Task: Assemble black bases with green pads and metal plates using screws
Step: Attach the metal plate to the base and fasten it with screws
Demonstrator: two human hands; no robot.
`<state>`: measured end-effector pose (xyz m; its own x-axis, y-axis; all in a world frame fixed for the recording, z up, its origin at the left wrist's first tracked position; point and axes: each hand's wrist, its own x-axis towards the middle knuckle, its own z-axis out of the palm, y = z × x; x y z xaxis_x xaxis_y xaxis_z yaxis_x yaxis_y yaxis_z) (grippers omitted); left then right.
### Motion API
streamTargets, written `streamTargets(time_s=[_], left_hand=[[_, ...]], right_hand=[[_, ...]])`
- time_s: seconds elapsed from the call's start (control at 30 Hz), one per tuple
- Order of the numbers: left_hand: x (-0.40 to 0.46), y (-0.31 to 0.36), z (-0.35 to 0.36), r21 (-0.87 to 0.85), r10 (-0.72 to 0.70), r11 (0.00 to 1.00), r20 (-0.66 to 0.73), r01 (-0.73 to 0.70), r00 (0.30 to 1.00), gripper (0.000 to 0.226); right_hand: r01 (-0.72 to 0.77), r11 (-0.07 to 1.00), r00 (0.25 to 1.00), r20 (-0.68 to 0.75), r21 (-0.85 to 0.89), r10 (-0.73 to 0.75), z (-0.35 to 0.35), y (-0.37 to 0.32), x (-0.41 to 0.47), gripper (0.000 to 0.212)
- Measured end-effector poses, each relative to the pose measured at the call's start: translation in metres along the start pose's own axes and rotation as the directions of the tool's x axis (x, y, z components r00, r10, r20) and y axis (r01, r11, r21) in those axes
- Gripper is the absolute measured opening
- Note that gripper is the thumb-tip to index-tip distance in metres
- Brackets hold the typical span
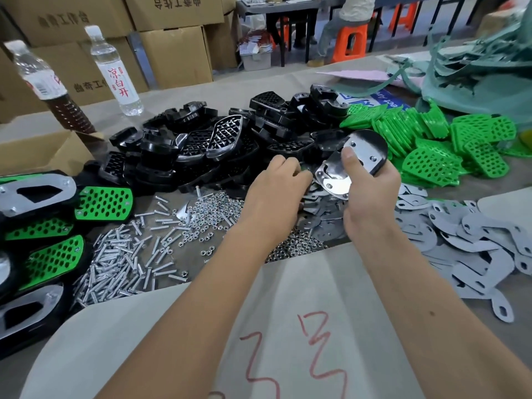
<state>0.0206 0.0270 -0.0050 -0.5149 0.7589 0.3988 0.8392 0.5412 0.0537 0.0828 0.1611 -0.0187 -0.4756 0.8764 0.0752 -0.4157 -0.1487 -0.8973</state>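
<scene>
View from the head camera over the counter (302,283). The right hand (371,191) is clamped on a partly built unit (352,165): a black base carrying a shiny metal plate, with the thumb pressed on the plate face and the fingers curled behind. The left hand (276,191) is curled, knuckles up, just beside the unit; whether anything is pinched in its fingertips cannot be told.

Stock is spread around the hands: loose black bases (201,142) heaped behind, green pads (431,142) to the right, flat grey plates (475,240) at near right, and screws (123,260) with nuts (213,211) at near left. Finished units (57,226) are stacked at far left. Two bottles (115,70) stand beyond.

Handling, as judged: the base appears rigid and fairly light, best held around its edges so the screw holes stay uncovered. The polished plate is probably slippery and thin-edged. The perforated pads look flexible. The screws are small and likely to roll.
</scene>
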Motion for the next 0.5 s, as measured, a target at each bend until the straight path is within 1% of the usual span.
streamTargets(time_s=[0.13,0.2,0.27,0.3,0.33,0.4,0.47,0.5], left_hand=[[-0.005,-0.009,-0.001,-0.081,-0.009,0.997,-0.113,-0.001,0.994,0.029],[-0.008,-0.014,-0.003,-0.101,-0.018,0.995,-0.174,0.001,0.985,0.026],[-0.012,-0.020,-0.006,-0.142,-0.085,0.989,-0.238,0.052,0.968,0.022],[-0.015,-0.022,-0.008,-0.198,-0.152,0.975,-0.267,0.100,0.952,0.020],[-0.019,-0.026,-0.011,-0.284,-0.242,0.946,-0.290,0.159,0.926,0.018],[-0.029,-0.032,-0.016,-0.466,-0.438,0.842,-0.295,0.273,0.849,0.019],[-0.039,-0.038,-0.020,-0.607,-0.597,0.704,-0.225,0.369,0.770,0.022],[-0.045,-0.041,-0.022,-0.689,-0.660,0.611,-0.171,0.390,0.731,0.024]], right_hand=[[0.012,0.999,0.999,0.035,0.035,-0.014,0.001,-0.004,-0.004,0.019],[-0.018,0.996,0.997,0.074,0.086,0.011,0.002,-0.006,-0.007,0.015],[-0.060,0.990,0.992,0.115,0.130,0.045,0.004,-0.007,-0.009,0.006],[-0.076,0.989,0.988,0.140,0.126,0.058,0.005,-0.007,-0.011,0.004],[-0.098,0.989,0.982,0.174,0.113,0.077,0.007,-0.006,-0.013,0.005],[-0.151,0.984,0.957,0.262,0.094,0.122,0.012,-0.005,-0.020,0.009],[-0.202,0.978,0.926,0.335,0.049,0.174,0.019,-0.003,-0.029,0.013],[-0.226,0.974,0.908,0.366,0.018,0.204,0.023,-0.001,-0.034,0.015]])
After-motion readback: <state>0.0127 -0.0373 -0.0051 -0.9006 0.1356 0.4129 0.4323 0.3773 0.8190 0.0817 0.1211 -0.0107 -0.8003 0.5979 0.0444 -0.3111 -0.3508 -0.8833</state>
